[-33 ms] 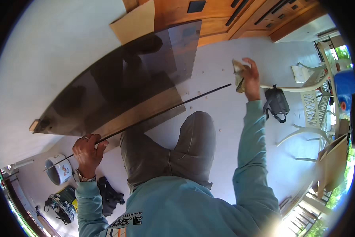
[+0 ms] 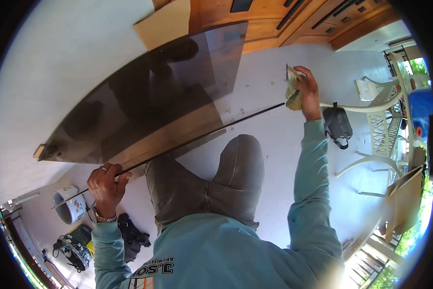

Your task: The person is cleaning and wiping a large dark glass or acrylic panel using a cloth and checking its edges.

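Left hand (image 2: pixel 107 187) closed round rod (image 2: pixel 245 119); right hand (image 2: pixel 310 92), half-curled, holds cloth (image 2: pixel 293 102) by rod's far-right end, contact unclear. Done versus left: can't tell.

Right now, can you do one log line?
left hand: gripping thin black rod | right hand: holding checkered cloth near rod tip | beyond rod: dark tinted glass panel

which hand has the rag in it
The right hand, on the side of the grey bag: it holds a crumpled pale rag. The left hand instead grips the thin dark rod.
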Demonstrator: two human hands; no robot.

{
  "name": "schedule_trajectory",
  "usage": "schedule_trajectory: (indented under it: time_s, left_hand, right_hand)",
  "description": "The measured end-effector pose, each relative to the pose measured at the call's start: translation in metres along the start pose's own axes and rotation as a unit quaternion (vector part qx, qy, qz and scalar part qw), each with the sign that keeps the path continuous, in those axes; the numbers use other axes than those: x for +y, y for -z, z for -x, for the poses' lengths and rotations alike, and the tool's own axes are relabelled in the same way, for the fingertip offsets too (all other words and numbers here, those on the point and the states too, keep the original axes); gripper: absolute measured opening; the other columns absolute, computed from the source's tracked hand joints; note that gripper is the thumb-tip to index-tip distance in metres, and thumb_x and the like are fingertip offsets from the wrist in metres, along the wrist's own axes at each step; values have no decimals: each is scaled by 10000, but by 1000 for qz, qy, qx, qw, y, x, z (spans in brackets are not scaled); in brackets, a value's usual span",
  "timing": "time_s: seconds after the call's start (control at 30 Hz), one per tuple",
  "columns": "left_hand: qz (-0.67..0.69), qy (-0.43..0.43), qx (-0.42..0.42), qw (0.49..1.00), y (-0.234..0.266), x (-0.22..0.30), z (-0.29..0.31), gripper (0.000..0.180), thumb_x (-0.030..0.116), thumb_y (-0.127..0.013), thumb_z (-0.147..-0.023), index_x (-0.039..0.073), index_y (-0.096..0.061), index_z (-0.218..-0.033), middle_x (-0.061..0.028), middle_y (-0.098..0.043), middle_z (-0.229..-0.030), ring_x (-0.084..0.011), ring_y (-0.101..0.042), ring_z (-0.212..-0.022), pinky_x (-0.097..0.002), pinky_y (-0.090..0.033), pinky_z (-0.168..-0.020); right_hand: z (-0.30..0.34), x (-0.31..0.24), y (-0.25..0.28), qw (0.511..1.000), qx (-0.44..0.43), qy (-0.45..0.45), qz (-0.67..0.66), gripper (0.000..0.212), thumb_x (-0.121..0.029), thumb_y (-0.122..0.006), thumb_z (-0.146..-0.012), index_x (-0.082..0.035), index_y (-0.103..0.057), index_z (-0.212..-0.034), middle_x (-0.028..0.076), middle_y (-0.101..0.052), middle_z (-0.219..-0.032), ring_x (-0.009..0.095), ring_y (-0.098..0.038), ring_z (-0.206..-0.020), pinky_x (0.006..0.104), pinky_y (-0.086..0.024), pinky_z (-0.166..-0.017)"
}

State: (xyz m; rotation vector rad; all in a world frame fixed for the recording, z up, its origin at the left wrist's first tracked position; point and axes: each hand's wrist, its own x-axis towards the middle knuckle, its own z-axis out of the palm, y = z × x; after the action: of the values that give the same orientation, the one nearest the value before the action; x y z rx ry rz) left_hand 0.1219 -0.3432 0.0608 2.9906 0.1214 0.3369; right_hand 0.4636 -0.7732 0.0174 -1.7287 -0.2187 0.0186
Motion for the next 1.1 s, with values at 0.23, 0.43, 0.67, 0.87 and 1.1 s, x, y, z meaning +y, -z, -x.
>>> schedule_trajectory:
  time_s: [0.23,0.43,0.67,0.87,1.1]
  left_hand:
    - [8,-5,-5,1000,1,26,32,459,525,-571,-878,79,-608,-777,-66,-572,-701,-285,-568,-618,-392,-430,-568]
    - [-6,-20,-31,999,2,34,62,574,577,-545,-877,13,-633,-818,-83,-602,-746,-261,-589,-638,-368,-469,-612]
    - [0,-26,-42,999,-1,35,70,602,584,-539,-880,-7,-641,-827,-111,-633,-778,-266,-611,-657,-372,-499,-640]
    - [3,-23,-39,999,-3,36,70,634,605,-497,-897,-8,-644,-832,-116,-629,-783,-269,-609,-655,-381,-502,-645]
    - [1,-21,-46,999,-2,35,68,645,612,-480,-905,-9,-646,-844,-114,-622,-777,-274,-607,-651,-378,-500,-643]
  right_hand:
    - [2,-52,-34,910,-375,-31,175,87,-58,-670,-795,7,-619,-821,70,-631,-882,125,-552,-813,254,-438,-754]
    - [15,-59,-72,758,-508,-182,366,96,-43,-680,-751,14,-701,-826,74,-662,-845,163,-598,-736,308,-487,-723]
    - [29,-46,-95,644,-611,-126,443,122,-93,-722,-727,-23,-747,-823,95,-704,-767,214,-649,-662,331,-504,-608]
    - [30,-62,-121,579,-610,-157,517,147,-131,-755,-701,-31,-755,-809,150,-704,-759,301,-669,-708,387,-521,-696]
    - [32,-54,-126,560,-615,-111,545,111,-100,-724,-695,-26,-750,-773,133,-700,-721,279,-662,-641,352,-519,-652]
